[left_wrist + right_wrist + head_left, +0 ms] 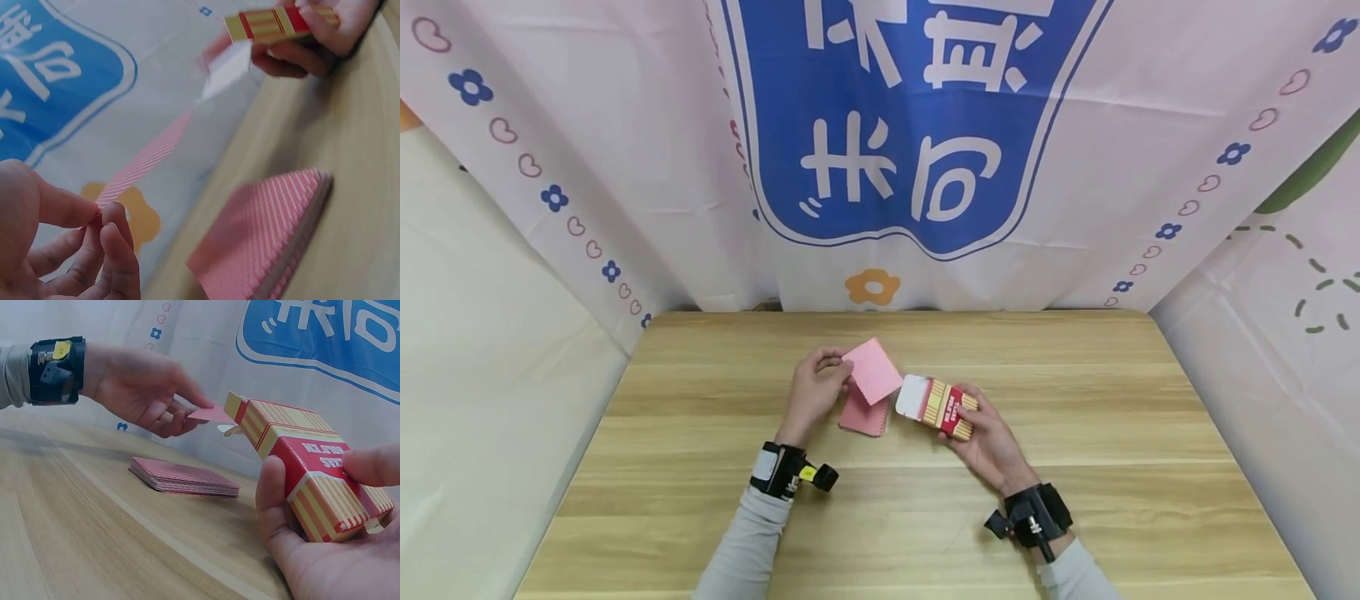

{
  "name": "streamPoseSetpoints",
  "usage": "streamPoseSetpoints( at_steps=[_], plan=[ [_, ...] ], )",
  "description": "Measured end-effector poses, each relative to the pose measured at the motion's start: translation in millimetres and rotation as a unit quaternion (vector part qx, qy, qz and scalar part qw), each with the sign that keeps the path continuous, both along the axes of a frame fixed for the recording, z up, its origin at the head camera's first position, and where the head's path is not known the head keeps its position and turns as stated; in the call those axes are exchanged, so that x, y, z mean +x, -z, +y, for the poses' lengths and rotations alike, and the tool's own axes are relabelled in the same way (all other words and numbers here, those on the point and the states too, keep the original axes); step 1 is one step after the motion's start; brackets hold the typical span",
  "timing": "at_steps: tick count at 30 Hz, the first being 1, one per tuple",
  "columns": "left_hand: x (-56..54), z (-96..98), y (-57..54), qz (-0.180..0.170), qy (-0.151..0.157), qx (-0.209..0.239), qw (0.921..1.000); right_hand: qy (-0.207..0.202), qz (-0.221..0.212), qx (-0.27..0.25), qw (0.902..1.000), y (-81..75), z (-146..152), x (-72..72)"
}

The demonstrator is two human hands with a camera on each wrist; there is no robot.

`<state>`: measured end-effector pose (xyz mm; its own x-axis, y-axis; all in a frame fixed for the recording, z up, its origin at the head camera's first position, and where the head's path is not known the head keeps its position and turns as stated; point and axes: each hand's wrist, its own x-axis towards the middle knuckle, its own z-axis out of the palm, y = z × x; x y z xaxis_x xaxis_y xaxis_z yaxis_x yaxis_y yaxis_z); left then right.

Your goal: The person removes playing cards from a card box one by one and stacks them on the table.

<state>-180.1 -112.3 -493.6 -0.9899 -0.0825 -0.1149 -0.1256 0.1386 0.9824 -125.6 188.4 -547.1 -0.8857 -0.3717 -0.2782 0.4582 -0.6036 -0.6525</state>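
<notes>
Between thumb and fingers, my left hand (816, 390) pinches a pink striped playing card (874, 372) by one corner. The card is raised over a neat stack of matching cards (863, 417), which lies on the table. In the left wrist view it appears nearly edge-on. To the right, my right hand (994, 446) grips a red and yellow striped card box (953, 410), tilted, with its white flap (913, 396) folded out toward the left. The far corner of the pinched card comes right up to that flap. My right thumb presses the red label on the box.
A wooden table (700, 533) reaches back to a white cloth (662, 167) with a blue sign and small flowers. Similar cloth hangs at both sides. Each wrist wears a black strap with a small camera, such as the left strap (778, 471).
</notes>
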Motion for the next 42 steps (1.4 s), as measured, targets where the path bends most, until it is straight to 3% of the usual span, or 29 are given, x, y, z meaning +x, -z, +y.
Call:
streamPoseSetpoints(
  at_steps=[5, 14, 23, 30, 42],
  plan=[
    [-3.9, -5.2, 12.6, -0.015, 0.003, 0.000, 0.9999, 0.002, -0.006, 0.005, 1.0000, 0.1, 0, -0.3],
    [-4.5, -6.7, 27.8, -0.016, 0.032, -0.074, 0.9966, 0.000, -0.009, 0.002, 1.0000, 0.2, 0, -0.7],
    [-3.4, -4.4, 29.4, -0.002, 0.033, -0.111, 0.9932, -0.002, -0.006, 0.002, 1.0000, -0.9, 0, 0.2],
    [-3.1, -3.6, 32.7, 0.029, 0.041, -0.175, 0.9832, -0.003, -0.006, 0.003, 1.0000, -1.2, -1, -0.1],
    [-1.6, -0.1, 32.4, 0.020, 0.039, -0.210, 0.9768, -0.002, -0.007, 0.005, 1.0000, -1.4, -1, 0.0]
  ],
)
